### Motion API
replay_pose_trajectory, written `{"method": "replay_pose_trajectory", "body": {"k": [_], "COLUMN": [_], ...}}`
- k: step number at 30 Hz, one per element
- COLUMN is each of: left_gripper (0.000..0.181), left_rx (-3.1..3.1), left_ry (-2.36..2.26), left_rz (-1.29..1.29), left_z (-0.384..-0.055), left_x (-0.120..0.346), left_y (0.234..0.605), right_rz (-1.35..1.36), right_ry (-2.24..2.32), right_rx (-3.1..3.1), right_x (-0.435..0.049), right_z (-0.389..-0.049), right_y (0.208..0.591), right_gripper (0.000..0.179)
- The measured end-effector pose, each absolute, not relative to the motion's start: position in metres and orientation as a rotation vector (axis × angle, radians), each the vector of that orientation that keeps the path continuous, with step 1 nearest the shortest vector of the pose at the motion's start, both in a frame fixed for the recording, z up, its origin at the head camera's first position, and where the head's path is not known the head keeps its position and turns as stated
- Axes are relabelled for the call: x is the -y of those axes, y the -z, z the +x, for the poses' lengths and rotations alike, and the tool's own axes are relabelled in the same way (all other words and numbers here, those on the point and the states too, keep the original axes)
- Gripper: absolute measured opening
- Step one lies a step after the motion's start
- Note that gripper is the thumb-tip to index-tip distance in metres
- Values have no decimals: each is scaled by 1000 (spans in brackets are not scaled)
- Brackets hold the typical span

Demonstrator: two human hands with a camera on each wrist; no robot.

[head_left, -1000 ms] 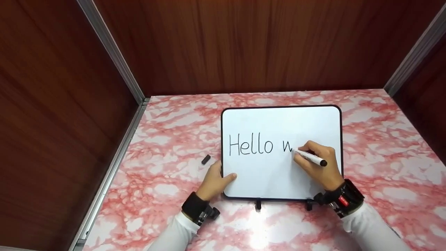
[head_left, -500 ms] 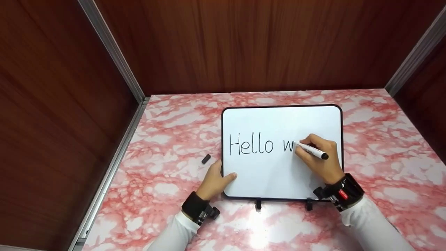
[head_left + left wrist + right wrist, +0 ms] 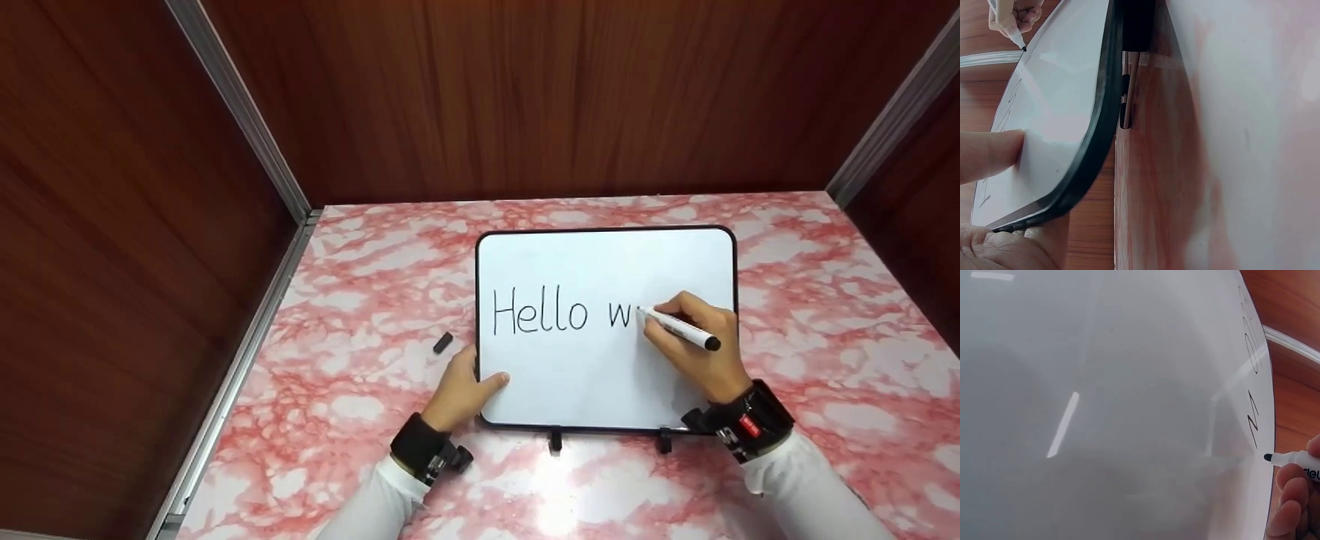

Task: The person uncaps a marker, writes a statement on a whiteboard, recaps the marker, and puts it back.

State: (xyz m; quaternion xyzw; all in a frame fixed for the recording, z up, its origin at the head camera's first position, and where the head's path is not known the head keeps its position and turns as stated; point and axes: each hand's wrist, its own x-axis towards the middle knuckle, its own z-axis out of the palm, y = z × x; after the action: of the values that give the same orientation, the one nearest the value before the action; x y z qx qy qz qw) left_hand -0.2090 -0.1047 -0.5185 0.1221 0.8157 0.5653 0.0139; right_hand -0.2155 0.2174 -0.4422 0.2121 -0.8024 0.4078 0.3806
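A whiteboard (image 3: 570,382) with a dark frame stands propped on the table and bears "Hello w" in thin black strokes. My left hand (image 3: 459,390) grips its lower left edge, thumb on the white face and fingers behind. My right hand (image 3: 701,349) pinches a white marker (image 3: 681,328) with a black end, its tip pointing at the board just right of the "w". In the right wrist view the dark nib of the marker (image 3: 1292,460) shows close to the board's surface. A small black marker cap (image 3: 443,343) lies on the table left of the board.
Black stand feet (image 3: 556,441) stick out under the board's lower edge. The table (image 3: 360,330) has a red and white marbled top. Brown wood-grain panels (image 3: 555,97) with metal edge strips (image 3: 247,112) enclose it at the back and sides.
My right hand has finished the last stroke of the "w" and shifted slightly right with the marker. The left hand and board stay in place.
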Motion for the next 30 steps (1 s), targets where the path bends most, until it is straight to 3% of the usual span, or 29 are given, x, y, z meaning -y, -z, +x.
{"method": "replay_pose_trajectory", "body": {"k": [30], "left_gripper": [46], "left_rx": [-2519], "left_ry": [-1803], "left_rz": [394], "left_z": [-208], "left_x": [105], "left_y": [520], "right_rz": [625], "right_ry": [-1025], "right_rx": [2104], "right_x": [-230], "right_z": [-219], "right_y": [471], "right_gripper": [20]}}
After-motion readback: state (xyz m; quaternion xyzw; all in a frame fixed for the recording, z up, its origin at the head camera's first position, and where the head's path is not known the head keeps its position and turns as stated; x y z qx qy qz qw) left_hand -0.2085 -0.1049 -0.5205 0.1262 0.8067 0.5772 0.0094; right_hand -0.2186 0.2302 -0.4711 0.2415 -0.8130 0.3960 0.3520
